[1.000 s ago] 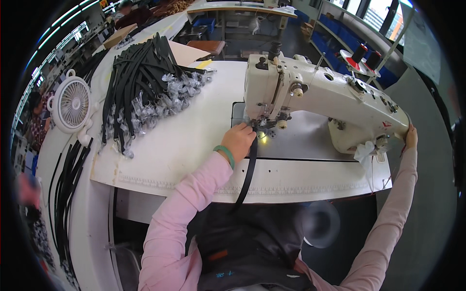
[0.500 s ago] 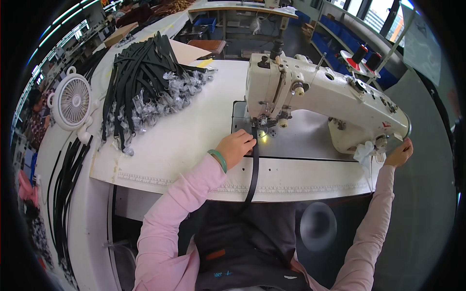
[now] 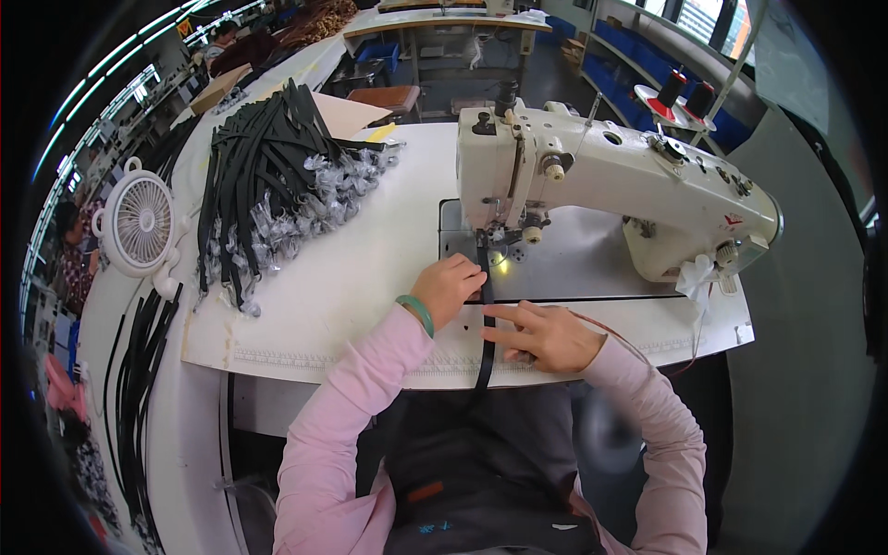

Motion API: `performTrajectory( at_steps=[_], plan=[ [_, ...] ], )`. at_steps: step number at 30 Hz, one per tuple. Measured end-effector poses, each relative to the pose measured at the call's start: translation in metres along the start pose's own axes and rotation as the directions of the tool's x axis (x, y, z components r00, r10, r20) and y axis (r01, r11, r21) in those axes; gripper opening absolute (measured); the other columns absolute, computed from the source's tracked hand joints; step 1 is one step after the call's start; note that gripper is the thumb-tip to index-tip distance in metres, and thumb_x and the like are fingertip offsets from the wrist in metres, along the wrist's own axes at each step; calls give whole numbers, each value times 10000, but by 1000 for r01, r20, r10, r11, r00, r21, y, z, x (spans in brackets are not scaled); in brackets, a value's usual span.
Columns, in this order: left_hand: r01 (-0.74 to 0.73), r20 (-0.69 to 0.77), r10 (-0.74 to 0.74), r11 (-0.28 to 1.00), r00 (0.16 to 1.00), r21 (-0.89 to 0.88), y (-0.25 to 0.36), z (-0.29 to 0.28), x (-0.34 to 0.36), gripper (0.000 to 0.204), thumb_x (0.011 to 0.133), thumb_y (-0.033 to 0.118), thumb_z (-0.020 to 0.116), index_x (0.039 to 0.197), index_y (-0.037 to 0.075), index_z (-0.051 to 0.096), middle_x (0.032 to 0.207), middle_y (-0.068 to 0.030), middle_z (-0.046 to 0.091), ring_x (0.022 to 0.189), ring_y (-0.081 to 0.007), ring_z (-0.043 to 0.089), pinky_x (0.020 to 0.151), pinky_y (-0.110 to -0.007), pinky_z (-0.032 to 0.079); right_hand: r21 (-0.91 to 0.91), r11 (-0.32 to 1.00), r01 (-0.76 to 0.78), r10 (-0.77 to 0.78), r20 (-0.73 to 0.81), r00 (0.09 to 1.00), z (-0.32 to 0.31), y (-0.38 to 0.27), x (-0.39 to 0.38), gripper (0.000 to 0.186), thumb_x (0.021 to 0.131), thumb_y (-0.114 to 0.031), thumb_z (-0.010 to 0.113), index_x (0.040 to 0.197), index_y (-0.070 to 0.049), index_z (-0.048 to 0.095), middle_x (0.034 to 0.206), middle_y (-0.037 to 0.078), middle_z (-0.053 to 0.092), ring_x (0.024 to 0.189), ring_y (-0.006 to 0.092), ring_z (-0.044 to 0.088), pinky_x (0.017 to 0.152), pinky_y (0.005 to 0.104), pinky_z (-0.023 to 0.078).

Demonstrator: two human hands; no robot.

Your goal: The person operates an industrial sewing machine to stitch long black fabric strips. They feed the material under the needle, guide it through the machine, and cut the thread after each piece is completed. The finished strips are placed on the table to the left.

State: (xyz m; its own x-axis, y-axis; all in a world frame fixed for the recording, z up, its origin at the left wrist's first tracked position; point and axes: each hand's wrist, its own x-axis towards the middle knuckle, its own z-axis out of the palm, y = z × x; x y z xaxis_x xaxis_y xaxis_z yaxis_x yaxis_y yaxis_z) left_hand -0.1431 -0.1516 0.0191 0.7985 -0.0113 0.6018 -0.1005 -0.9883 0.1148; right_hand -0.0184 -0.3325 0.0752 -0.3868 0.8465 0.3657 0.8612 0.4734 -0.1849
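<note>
A narrow black strap (image 3: 486, 366) runs from under the needle area of the white sewing machine (image 3: 620, 157), over the table's front edge, toward my lap. My left hand (image 3: 442, 291) is closed at the strap's left side, just in front of the presser foot, fingertips pinching its edge. My right hand (image 3: 560, 340) lies just in front of the metal bed plate (image 3: 592, 268). Its index and middle fingers are stretched out and apart, their tips at the strap; its other fingers are curled. A small lamp lights the plate beside the needle.
A heap of black straps (image 3: 268, 139) with clear plastic-wrapped ends covers the table's left part. A white fan (image 3: 141, 222) stands farther left, above more hanging black strips (image 3: 139, 388). Thread spools (image 3: 672, 88) stand behind the machine. A thin reddish cord (image 3: 638, 350) passes by my right wrist.
My right hand has left the handwheel end of the machine and come left to the strap. My left hand remains at the strap near the needle. The whole view has shifted slightly.
</note>
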Motion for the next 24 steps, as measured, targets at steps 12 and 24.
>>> performTrajectory(
  at_steps=[12, 24],
  plan=[
    [165, 3, -166, 981, 986, -105, -2, 4, 3, 310, 653, -65, 558, 950, 0, 622, 1026, -122, 601, 958, -280, 547, 821, -340, 464, 82, 993, 80, -77, -45, 996, 28, 15, 0, 291, 668, -114, 678, 935, -53, 580, 1044, 55, 552, 794, 217, 498, 652, 321, 463],
    [570, 18, -570, 821, 822, -19, -111, 29, 57, 669, 680, 443, 635, 1185, 33, 477, 1285, -167, 408, 1229, -323, 316, 1004, -415, 286, 264, 951, -159, 178, -51, 983, 8, 13, 7, 374, 678, -138, 692, 1022, -48, 573, 1083, 92, 556, 833, 275, 522, 745, 363, 442]
  ],
)
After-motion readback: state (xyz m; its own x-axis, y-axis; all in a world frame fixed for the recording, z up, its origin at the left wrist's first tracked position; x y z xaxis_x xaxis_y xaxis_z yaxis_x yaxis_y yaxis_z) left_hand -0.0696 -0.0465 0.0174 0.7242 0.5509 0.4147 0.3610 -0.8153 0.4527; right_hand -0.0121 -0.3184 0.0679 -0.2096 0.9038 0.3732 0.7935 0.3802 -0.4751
